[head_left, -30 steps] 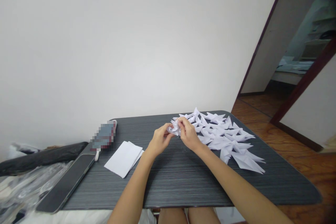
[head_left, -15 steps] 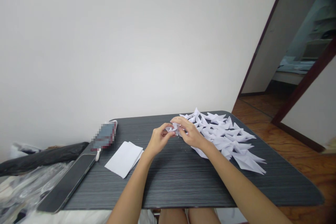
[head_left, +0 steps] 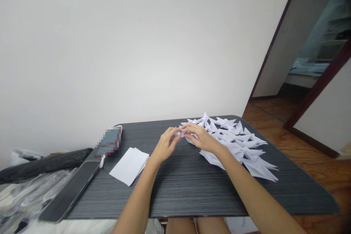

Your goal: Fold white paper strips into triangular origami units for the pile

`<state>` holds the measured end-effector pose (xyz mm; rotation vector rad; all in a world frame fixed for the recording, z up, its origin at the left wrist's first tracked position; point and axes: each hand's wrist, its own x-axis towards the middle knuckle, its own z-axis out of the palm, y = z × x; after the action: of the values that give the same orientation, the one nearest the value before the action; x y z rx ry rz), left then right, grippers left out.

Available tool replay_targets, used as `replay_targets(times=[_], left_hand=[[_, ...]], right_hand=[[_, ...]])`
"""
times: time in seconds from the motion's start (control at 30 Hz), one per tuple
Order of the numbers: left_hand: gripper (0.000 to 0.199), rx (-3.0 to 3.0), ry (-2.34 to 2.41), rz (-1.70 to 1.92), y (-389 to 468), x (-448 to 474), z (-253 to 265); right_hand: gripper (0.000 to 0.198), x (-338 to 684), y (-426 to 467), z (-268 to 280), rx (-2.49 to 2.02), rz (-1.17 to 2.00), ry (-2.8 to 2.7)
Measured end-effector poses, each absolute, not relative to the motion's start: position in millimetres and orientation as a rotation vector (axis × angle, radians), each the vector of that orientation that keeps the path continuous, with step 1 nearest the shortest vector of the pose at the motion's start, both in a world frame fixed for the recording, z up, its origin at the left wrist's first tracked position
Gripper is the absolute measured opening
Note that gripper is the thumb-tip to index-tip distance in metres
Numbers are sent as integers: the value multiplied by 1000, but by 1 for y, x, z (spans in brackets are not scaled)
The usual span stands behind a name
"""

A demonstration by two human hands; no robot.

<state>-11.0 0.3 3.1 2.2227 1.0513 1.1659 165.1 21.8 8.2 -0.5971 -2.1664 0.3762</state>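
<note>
Between my two hands, over the middle of the dark table [head_left: 189,193], is a small folded white paper [head_left: 180,133]. My left hand [head_left: 166,144] pinches its left side with thumb and fingers. Closed on the right side of the same paper is my right hand [head_left: 200,139], its fingers curled over the top. Much of the folds is hidden behind fingertips. Just right of my right hand, many pointed folded white paper pieces [head_left: 233,140] lie crowded together. A small stack of flat white paper sheets [head_left: 129,166] rests left of my left forearm.
A long dark flat panel [head_left: 71,190], like a phone or tablet, lies at the table's left edge. Behind it is a blurred-out object [head_left: 110,142] with a small white stick-like piece [head_left: 102,161]. A white wall [head_left: 164,44] stands behind the table; plastic wrapping [head_left: 49,186] lies left.
My hands have shifted slightly, and the folded paper between them shows less than before. My right hand's fingers have moved lower around it. The sheets and the paper pile stay put.
</note>
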Motion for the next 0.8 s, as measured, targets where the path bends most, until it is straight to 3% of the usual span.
replay_targets(times=[0.5, 0.8], left_hand=[[19, 1774, 928, 1326, 5, -9, -2], [25, 1620, 875, 1223, 3, -4, -3]], right_hand=[[8, 168, 24, 10, -653, 463, -2144], [14, 171, 18, 13, -673, 300, -2325]])
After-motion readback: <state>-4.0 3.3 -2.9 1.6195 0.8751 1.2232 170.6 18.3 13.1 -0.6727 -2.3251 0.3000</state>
